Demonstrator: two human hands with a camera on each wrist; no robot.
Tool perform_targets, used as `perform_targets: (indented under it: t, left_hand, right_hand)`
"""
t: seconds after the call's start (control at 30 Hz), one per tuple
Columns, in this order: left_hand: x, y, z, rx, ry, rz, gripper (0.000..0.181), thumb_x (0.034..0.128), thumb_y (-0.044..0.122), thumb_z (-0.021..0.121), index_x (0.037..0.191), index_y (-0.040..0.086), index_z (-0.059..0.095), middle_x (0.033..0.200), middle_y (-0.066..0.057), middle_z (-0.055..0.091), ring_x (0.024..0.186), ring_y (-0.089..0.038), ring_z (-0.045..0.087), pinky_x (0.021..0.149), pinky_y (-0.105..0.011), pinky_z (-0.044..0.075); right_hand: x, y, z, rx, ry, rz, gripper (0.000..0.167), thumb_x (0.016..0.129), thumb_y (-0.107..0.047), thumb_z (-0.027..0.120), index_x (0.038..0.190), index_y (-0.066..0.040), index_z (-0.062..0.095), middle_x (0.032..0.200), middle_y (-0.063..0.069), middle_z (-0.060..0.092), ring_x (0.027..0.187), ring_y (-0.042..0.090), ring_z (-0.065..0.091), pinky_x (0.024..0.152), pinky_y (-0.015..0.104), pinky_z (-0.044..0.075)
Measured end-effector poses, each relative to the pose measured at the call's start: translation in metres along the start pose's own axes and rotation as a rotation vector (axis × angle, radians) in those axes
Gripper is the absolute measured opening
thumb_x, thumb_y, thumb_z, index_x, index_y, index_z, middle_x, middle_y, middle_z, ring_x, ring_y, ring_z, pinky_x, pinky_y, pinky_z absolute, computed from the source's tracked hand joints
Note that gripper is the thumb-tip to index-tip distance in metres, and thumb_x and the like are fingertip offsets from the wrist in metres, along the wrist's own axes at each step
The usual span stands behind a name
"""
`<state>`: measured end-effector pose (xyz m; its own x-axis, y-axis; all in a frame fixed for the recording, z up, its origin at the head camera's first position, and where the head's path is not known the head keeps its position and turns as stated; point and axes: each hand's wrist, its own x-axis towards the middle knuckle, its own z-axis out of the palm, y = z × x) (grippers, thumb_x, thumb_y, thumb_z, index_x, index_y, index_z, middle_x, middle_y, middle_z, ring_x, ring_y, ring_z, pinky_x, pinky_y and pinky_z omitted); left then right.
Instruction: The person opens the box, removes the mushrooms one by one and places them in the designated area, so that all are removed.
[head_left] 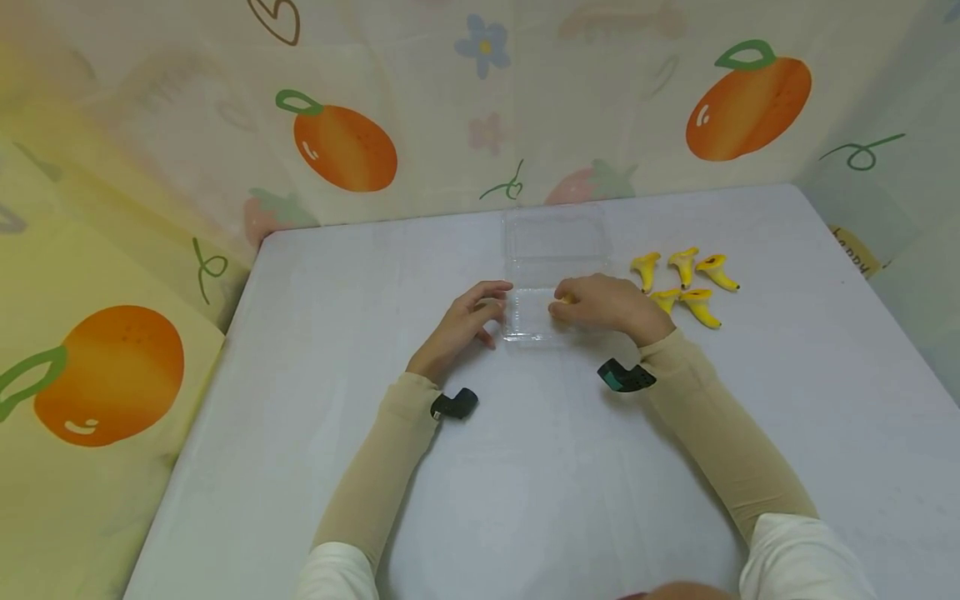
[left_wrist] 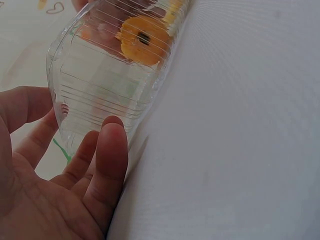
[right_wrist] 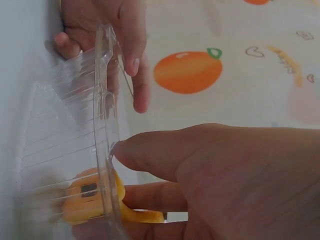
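Observation:
A clear plastic clamshell box point(head_left: 534, 317) lies on the table with its lid point(head_left: 557, 233) folded back toward the wall. At its left edge is my left hand point(head_left: 467, 323), fingers spread and relaxed; fingertips touch the rim and side wall. My right hand point(head_left: 600, 302) reaches over the box's right part and pinches a yellow banana-shaped piece point(right_wrist: 142, 215) inside it. That piece's round orange end point(left_wrist: 145, 40), with a dark square centre, shows through the ribbed plastic in the left wrist view. Fingers hide much of the piece in the head view.
Several more yellow banana-shaped pieces point(head_left: 701, 308) with flared orange ends lie right of the box, close to my right forearm. A white cloth covers the table point(head_left: 300, 375). Behind it hangs a fruit-patterned curtain point(head_left: 435, 100). Black wrist devices point(head_left: 627, 377) sit under both wrists.

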<state>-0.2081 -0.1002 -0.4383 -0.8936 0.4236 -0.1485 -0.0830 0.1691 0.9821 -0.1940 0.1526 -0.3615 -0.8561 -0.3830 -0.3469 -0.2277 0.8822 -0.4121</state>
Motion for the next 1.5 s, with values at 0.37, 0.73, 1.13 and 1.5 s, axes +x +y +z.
perform_targets:
  t: [0.37, 0.73, 1.13, 1.5]
  left_hand:
    - [0.001, 0.001, 0.0, 0.01, 0.002, -0.001, 0.04, 0.1016, 0.018, 0.055, 0.141, 0.018, 0.056, 0.141, -0.01, 0.052, 0.098, -0.018, 0.062, 0.054, -0.024, 0.054]
    - [0.0, 0.001, 0.0, 0.011, 0.006, -0.013, 0.04, 0.1004, 0.019, 0.055, 0.141, 0.02, 0.056, 0.14, -0.009, 0.053, 0.097, -0.018, 0.062, 0.056, -0.024, 0.054]
    - [0.001, 0.0, 0.0, 0.023, -0.002, -0.017, 0.041, 0.101, 0.021, 0.056, 0.142, 0.019, 0.056, 0.14, -0.007, 0.053, 0.099, -0.02, 0.061, 0.057, -0.023, 0.055]
    - [0.0, 0.001, 0.0, 0.017, 0.003, -0.023, 0.038, 0.1021, 0.022, 0.056, 0.14, 0.021, 0.057, 0.14, -0.007, 0.053, 0.099, -0.018, 0.061, 0.057, -0.023, 0.055]
  right_hand:
    - [-0.005, -0.008, -0.003, 0.012, 0.023, -0.014, 0.05, 0.103, -0.04, 0.046, 0.144, -0.011, 0.054, 0.134, 0.014, 0.065, 0.111, 0.03, 0.064, 0.094, 0.051, 0.052]
    - [-0.003, -0.009, -0.005, 0.181, 0.07, -0.102, 0.049, 0.104, -0.021, 0.038, 0.153, -0.016, 0.042, 0.145, 0.016, 0.056, 0.128, 0.034, 0.055, 0.108, 0.051, 0.045]
    - [0.0, -0.012, -0.007, 0.169, 0.207, -0.029, 0.043, 0.101, -0.028, 0.06, 0.141, -0.012, 0.058, 0.105, 0.011, 0.072, 0.085, 0.026, 0.06, 0.072, 0.034, 0.051]
    - [0.0, -0.012, -0.009, 0.181, 0.33, -0.022, 0.038, 0.1, -0.036, 0.063, 0.13, -0.013, 0.065, 0.089, 0.01, 0.065, 0.074, 0.024, 0.055, 0.061, 0.03, 0.043]
